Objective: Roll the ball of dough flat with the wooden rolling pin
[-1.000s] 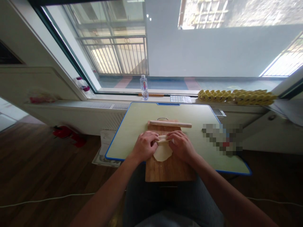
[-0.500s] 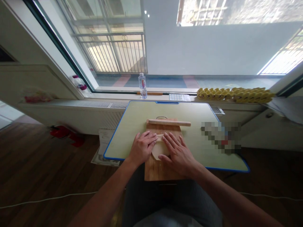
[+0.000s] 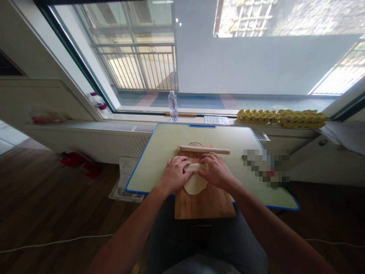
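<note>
A pale flat piece of dough (image 3: 195, 185) lies on the wooden cutting board (image 3: 203, 207); its far edge forms a thick roll. My left hand (image 3: 177, 173) curls its fingers and thumb around the left end of that roll. On the right end, my right hand (image 3: 216, 169) holds the dough the same way, thumb on the near side. Fingers hide both ends of the roll. A wooden rolling pin (image 3: 204, 149) rests across the far end of the board, beyond both hands.
Beneath the board is a pale folding table (image 3: 154, 160) with a blue rim. A blurred-out object (image 3: 268, 167) sits on its right side. On the windowsill stand a water bottle (image 3: 172, 106) and stacked yellow trays (image 3: 281, 117). Red items (image 3: 81, 163) lie on the floor at left.
Both hands have gone from lying flat over the dough to curling around its far rolled edge. More of the near flat part shows now. The rolling pin has stayed put.
</note>
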